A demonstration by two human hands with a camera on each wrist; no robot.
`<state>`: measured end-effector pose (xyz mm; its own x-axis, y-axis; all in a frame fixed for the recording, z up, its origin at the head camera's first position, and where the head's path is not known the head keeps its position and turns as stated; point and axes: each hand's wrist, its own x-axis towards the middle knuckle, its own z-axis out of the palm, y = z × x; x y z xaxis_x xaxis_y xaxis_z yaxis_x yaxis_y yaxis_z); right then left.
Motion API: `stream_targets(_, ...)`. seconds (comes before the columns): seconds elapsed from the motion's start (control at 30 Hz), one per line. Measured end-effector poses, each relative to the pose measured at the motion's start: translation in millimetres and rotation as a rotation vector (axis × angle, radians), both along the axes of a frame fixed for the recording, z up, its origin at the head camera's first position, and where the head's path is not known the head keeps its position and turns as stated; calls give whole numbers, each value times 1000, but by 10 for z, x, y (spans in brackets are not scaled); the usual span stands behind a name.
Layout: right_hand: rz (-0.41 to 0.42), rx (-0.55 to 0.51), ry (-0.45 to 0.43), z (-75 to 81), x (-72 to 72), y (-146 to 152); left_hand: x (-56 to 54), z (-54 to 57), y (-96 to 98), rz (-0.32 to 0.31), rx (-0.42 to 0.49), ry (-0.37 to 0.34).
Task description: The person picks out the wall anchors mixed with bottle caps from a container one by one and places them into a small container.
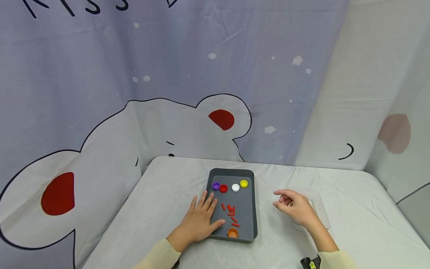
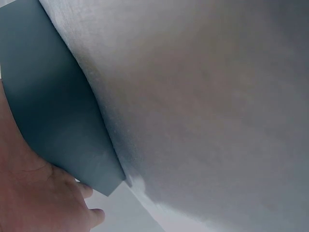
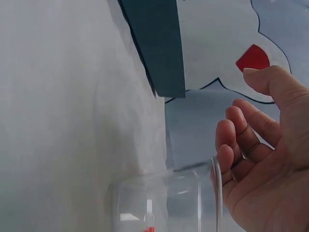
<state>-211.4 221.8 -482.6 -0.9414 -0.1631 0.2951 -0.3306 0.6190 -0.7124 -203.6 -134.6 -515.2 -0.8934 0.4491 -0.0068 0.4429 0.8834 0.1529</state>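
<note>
A dark grey tray lies on the white cloth. My left hand rests on its left rim, fingers spread and thumb reaching inside. Several small red sticks are scattered in the tray's nearer half, above an orange round cup. Toward the far end sit purple, red, white and yellow round caps. To the right of the tray, my right hand hovers with loosely bent fingers and nothing between them, beside a clear plastic container.
Behind the right hand in the head view, the clear container stands on the cloth. A red bit shows inside it in the right wrist view. A printed curtain hangs along the table's far edge.
</note>
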Motion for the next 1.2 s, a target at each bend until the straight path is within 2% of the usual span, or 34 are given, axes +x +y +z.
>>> stream_targets(0.63,162,-29,-33,-27,-16,-365,-5,15,-3,-1,-8,-7)
stream_targets(0.97,255,-1,-32,-60,-68,-496,-7,-13,-4,-2,-8,-2)
stream_targets(1.2,372,58,-28,-35,-125,-586,-8,-7,5,4,-10,-1)
